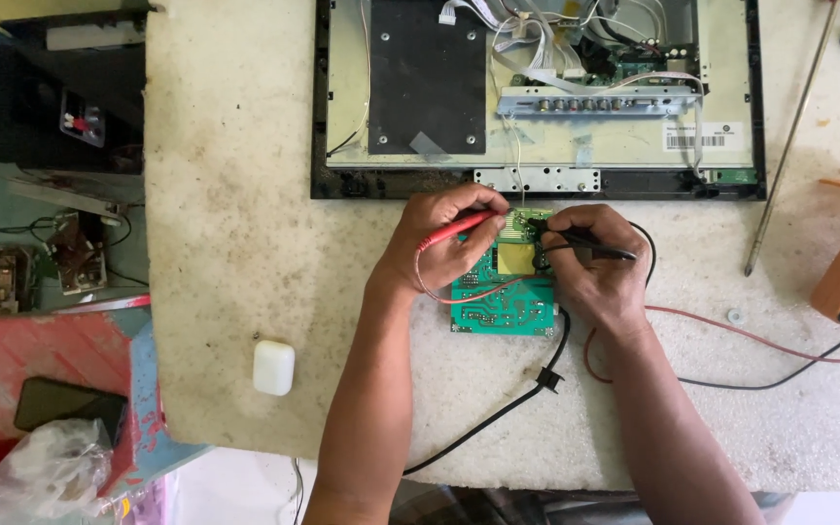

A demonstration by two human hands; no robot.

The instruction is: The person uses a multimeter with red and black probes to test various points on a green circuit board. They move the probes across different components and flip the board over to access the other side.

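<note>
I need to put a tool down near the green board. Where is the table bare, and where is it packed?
Bare: the table left of the opened screen chassis, above the white case; also the strip below the black cable. Crowded: around the green board, where left hand, right hand and red lead lie.

White rectangular label (pixel 700 135) with black barcode stripes: upper right of frame, stuck flat on pale metal back panel (pixel 634 151) of opened flat screen set (pixel 537 97), just below long grey connector strip. Small round dark mark beside it, to right. Screen set lies face down, black frame, display side hidden. Dark phone (pixel 65 403), blank black screen: lower left of frame, lying on red surface. Clear crumpled plastic bag (pixel 46 472): lower left corner, just below phone. No signs seen.
</note>
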